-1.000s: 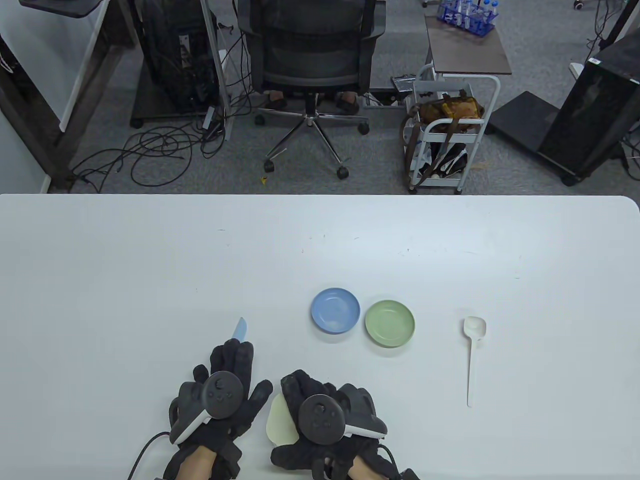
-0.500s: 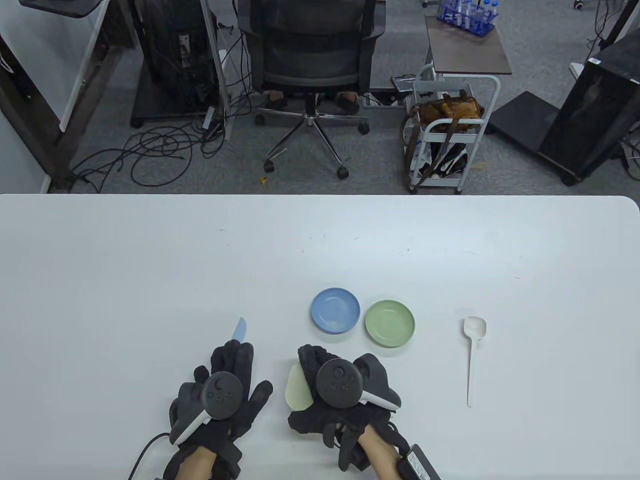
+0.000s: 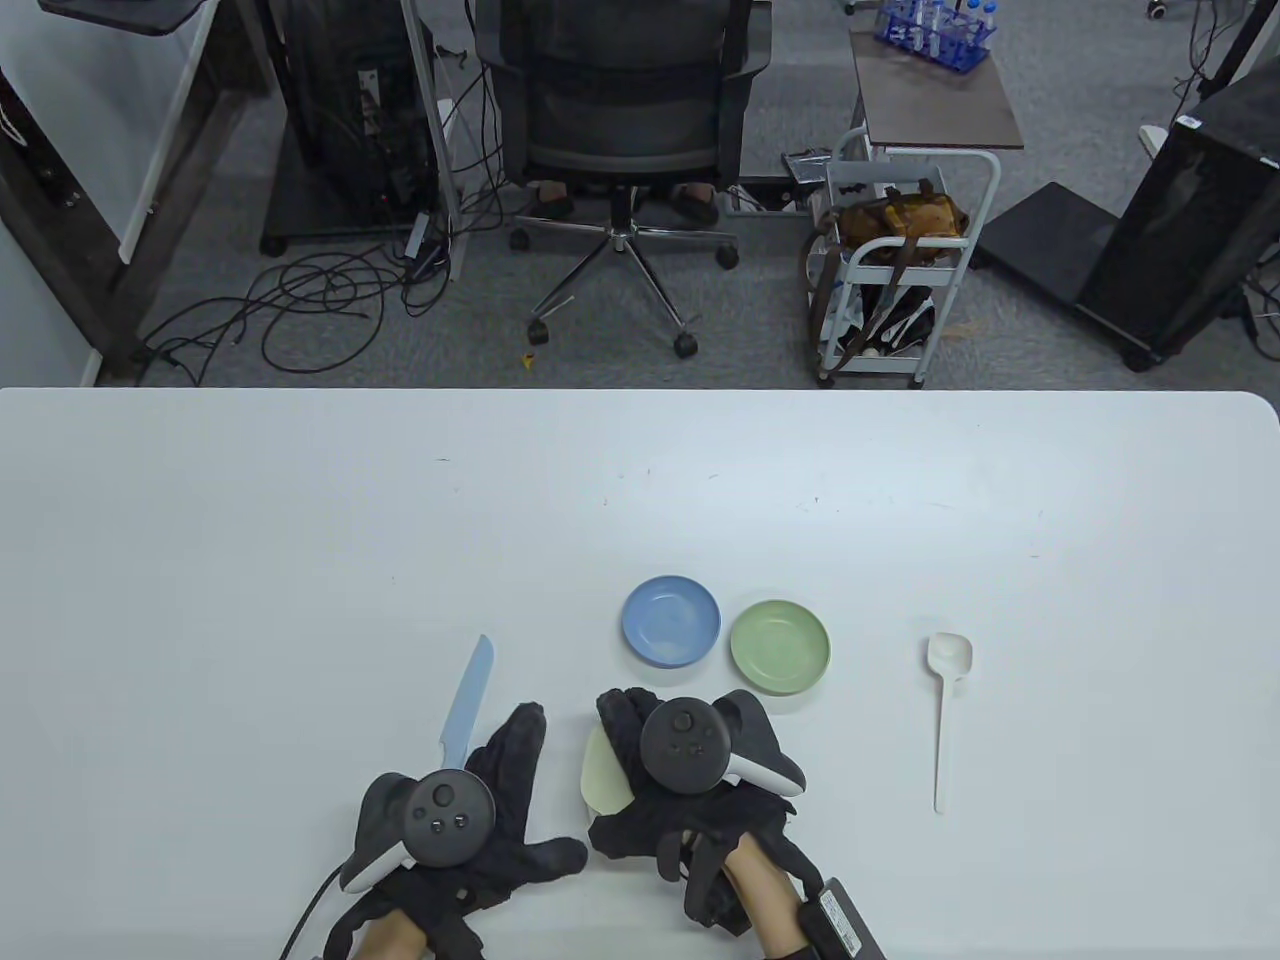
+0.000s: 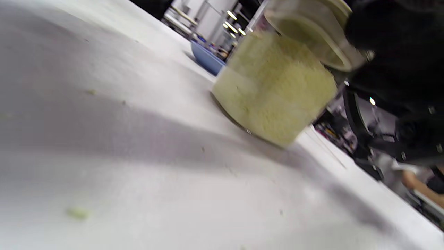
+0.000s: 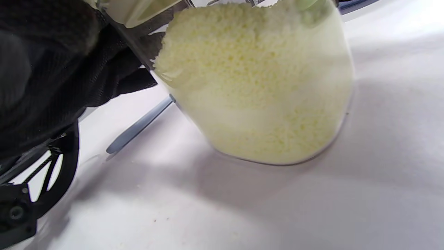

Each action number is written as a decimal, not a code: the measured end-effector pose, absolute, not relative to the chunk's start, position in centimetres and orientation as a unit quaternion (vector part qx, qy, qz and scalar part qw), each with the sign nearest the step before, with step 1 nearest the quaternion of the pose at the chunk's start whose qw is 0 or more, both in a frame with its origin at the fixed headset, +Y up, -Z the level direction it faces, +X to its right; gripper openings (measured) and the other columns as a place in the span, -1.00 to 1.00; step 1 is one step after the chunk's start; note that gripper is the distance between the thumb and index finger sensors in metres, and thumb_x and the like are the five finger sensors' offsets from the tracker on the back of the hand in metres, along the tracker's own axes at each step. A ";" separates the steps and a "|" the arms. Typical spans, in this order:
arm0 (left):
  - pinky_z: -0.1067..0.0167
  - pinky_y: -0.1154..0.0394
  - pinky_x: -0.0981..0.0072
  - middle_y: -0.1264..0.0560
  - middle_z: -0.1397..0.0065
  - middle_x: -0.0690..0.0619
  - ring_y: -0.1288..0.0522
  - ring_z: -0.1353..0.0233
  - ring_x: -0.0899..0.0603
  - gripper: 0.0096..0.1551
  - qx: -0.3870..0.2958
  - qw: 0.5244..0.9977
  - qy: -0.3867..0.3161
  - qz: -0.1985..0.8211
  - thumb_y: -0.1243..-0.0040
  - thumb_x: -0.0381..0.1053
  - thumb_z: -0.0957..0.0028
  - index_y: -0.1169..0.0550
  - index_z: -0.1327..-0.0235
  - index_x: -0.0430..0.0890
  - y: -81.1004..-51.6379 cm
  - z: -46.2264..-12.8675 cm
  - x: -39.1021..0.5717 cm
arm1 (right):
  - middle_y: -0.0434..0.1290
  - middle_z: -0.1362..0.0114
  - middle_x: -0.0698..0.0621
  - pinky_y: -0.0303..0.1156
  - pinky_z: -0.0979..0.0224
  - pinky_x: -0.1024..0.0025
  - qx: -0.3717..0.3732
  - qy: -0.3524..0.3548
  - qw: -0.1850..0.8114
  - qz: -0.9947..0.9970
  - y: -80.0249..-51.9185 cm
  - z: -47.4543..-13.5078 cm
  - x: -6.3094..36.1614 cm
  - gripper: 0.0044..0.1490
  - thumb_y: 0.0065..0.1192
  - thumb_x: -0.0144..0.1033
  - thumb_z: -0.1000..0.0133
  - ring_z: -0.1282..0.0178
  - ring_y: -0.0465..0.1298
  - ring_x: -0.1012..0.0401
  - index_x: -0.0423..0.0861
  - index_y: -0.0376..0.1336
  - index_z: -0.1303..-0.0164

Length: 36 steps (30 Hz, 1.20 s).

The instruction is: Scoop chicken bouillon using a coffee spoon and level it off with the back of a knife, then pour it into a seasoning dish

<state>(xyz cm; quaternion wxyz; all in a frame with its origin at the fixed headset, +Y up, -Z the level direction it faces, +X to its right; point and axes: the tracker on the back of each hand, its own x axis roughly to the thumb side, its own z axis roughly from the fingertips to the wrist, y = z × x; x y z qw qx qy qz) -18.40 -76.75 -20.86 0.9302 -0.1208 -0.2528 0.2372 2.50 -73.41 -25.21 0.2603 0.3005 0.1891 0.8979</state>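
A clear jar of yellow bouillon granules (image 5: 256, 86) stands on the white table. My right hand (image 3: 625, 745) grips it from above around its pale lid (image 3: 600, 775); the jar (image 4: 274, 86) also fills the left wrist view. Left of it lies a light blue knife (image 3: 468, 700), its blade pointing away from me and its handle hidden under my left hand (image 3: 525, 790). That hand lies flat with its fingers spread. A white coffee spoon (image 3: 942, 720) lies far right, untouched. A blue dish (image 3: 670, 620) and a green dish (image 3: 780, 646) sit side by side beyond the jar.
The table's far edge (image 3: 640, 392) runs across the middle of the table view, with an office chair (image 3: 620, 110) and a small cart (image 3: 905, 270) on the floor behind it. A few crumbs (image 4: 78, 212) lie on the table near my left hand.
My right hand carried the jar away from the near edge, toward the dishes. My left hand slid back toward me and uncovered most of the knife blade.
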 end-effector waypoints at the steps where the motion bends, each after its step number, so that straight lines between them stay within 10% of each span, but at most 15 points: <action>1: -0.57 0.06 -0.25 0.25 -0.74 -0.11 0.11 -0.77 -0.29 0.58 -0.116 0.932 -0.261 0.224 -0.11 0.67 0.39 0.44 -0.44 -0.08 -76.8 -20.8 -18.1 | -0.40 -0.57 -0.34 -0.06 -0.48 -0.52 0.299 0.193 0.259 0.898 -73.4 -25.2 2.5 0.44 0.50 0.10 0.09 -0.54 -0.18 -0.34 -0.22 -0.42 -0.46; 23: -0.60 -0.03 -0.17 -0.07 -0.70 0.00 -0.13 -0.75 -0.18 0.62 -0.144 0.942 -0.198 0.229 -0.34 0.47 0.41 0.40 -0.44 -0.13 -78.0 -23.4 -13.5 | -0.37 -0.57 -0.36 -0.30 -0.47 -0.57 0.289 0.179 0.213 0.916 -73.2 -24.8 2.0 0.43 0.45 0.16 0.07 -0.54 -0.24 -0.39 -0.22 -0.42 -0.46; 36: -0.60 0.00 -0.24 -0.17 -0.67 0.00 -0.31 -0.67 -0.12 0.58 -0.128 0.946 -0.190 0.228 -0.47 0.44 0.49 0.19 -0.53 -0.09 -77.8 -23.6 -13.6 | -0.23 -0.53 -0.44 0.04 -0.39 -0.59 0.286 0.156 0.223 0.919 -73.2 -25.1 1.9 0.37 0.46 0.13 0.07 -0.45 -0.05 -0.43 -0.24 -0.34 -0.47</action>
